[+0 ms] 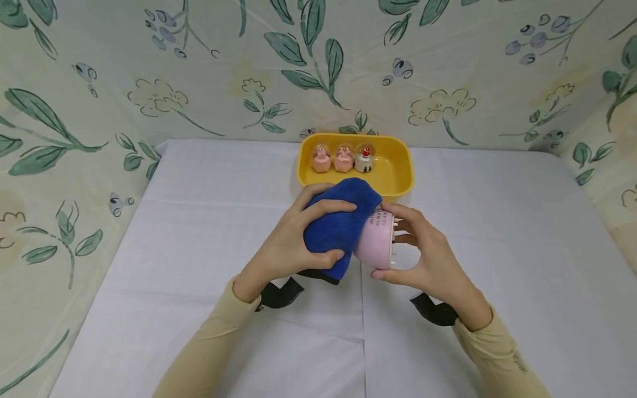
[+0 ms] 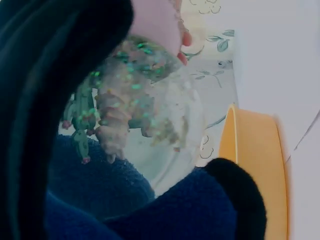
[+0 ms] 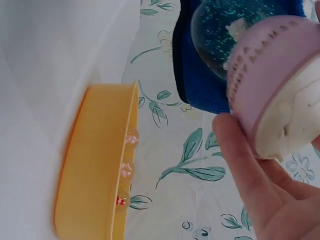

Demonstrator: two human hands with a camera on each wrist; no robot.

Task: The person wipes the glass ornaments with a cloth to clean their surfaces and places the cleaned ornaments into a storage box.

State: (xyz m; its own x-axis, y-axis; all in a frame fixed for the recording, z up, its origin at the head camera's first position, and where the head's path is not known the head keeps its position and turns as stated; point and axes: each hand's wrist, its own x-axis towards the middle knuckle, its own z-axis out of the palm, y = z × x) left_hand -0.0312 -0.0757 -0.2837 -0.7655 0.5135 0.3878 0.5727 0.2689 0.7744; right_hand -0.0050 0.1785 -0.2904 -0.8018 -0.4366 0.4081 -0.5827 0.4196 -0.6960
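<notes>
A snow globe with a pink base [image 1: 374, 240] is held on its side above the table. My right hand [image 1: 434, 255] grips the base, thumb at the near side and fingers at the far side. With my left hand [image 1: 291, 235] I hold a blue cloth [image 1: 340, 221] against the glass dome, fingers spread over it. The dome [image 2: 150, 110] shows in the left wrist view with glitter and a small cactus inside; in the head view the cloth hides it. The base's pale underside [image 3: 295, 112] faces the right palm.
Beyond my hands stands a yellow tray [image 1: 393, 168] at the table's back edge. Three small snow globes sit in its left part, two pink [image 1: 321, 159] and one white with red [image 1: 364, 160]. A white cloth [image 1: 214, 221] covers the table, with a leaf-patterned curtain [image 1: 199, 83] behind.
</notes>
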